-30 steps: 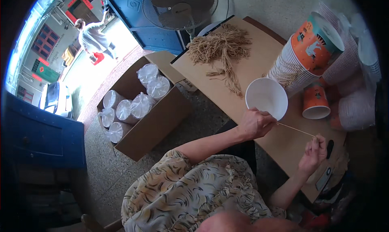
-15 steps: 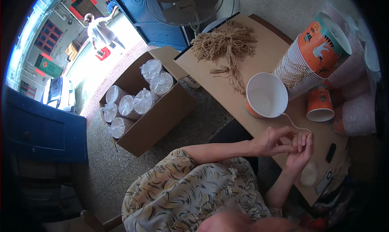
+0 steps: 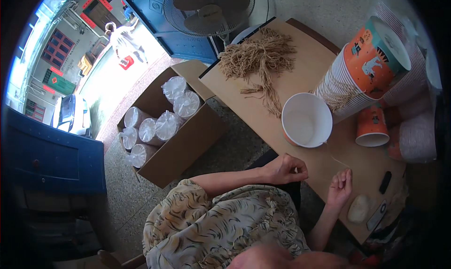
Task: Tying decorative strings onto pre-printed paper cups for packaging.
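A white-lined orange paper bucket point(image 3: 307, 120) rests on the table, its open mouth facing up. From the lower right of its rim a thin pale cord point(image 3: 336, 159) runs down to my right hand point(image 3: 339, 188), whose fingertips pinch its end. My left hand point(image 3: 284, 169) is at the table's near edge, thumb and fingers pressed together; anything between them is too small to make out. Beyond the bucket lies a heap of tan cords point(image 3: 258, 57). A tall stack of orange paper buckets point(image 3: 364, 64) leans on its right, with more cords draped over it.
An orange cup point(image 3: 372, 128) and plastic-wrapped cups point(image 3: 416, 137) sit on the right. Nearer are a black object point(image 3: 385, 182), a pale round lump point(image 3: 358, 209) and a phone-like slab point(image 3: 377, 216). A carton point(image 3: 188, 149) of wrapped cups stands left; a fan point(image 3: 209, 10) is behind.
My hands, together before, have moved apart: the left toward me and leftward, the right slightly down with the cord. The view has shifted slightly. Outside, the person has moved a little.
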